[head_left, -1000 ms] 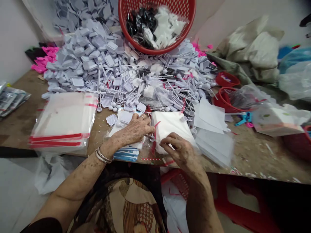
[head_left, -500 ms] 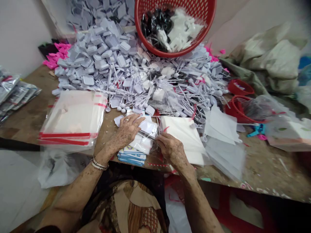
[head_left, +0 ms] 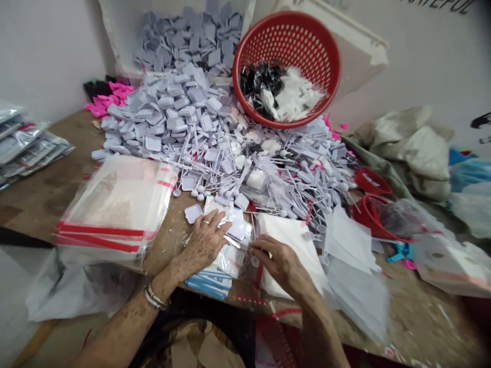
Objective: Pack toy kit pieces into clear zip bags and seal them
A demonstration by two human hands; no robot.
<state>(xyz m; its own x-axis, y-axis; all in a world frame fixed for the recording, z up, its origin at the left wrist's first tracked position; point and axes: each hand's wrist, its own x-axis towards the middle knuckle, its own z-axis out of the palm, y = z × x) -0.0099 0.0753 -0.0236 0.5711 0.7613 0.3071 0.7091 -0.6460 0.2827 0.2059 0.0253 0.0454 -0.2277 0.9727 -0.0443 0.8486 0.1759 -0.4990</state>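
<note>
Clear packet: one clear packet [head_left: 229, 261], lying at the table's near edge between the two hands, partly on a stack of blue-and-white cards [head_left: 210, 286]; a pale tray-shaped piece is showing near its upper end.
Left hand: the left hand [head_left: 205, 240] is resting palm down over the packet, fingers spread, not clenched; a ring and a silver-coloured bangle [head_left: 154, 298] are being worn on this side.
Right hand: the right hand [head_left: 279, 259] is holding its fingertips together at the packet's right edge; whether they are pinching the film, cannot tell.
Loose tray: one small ribbed tray [head_left: 193, 213], lying just beyond the left hand.
White sheets: a stack of white sheets [head_left: 284, 229], lying partly beneath the right hand; translucent sheets [head_left: 356, 291] are spreading beside it.
Red-striped bags: a pile of clear bags [head_left: 109, 197], lying left of the cards.
Lilac parts: a heap of trays and long-handled pieces [head_left: 169, 110], covering the middle of the table.
Red basket: a perforated basket [head_left: 295, 43], leaning behind the heap, holding black and white packets [head_left: 301, 97].
</note>
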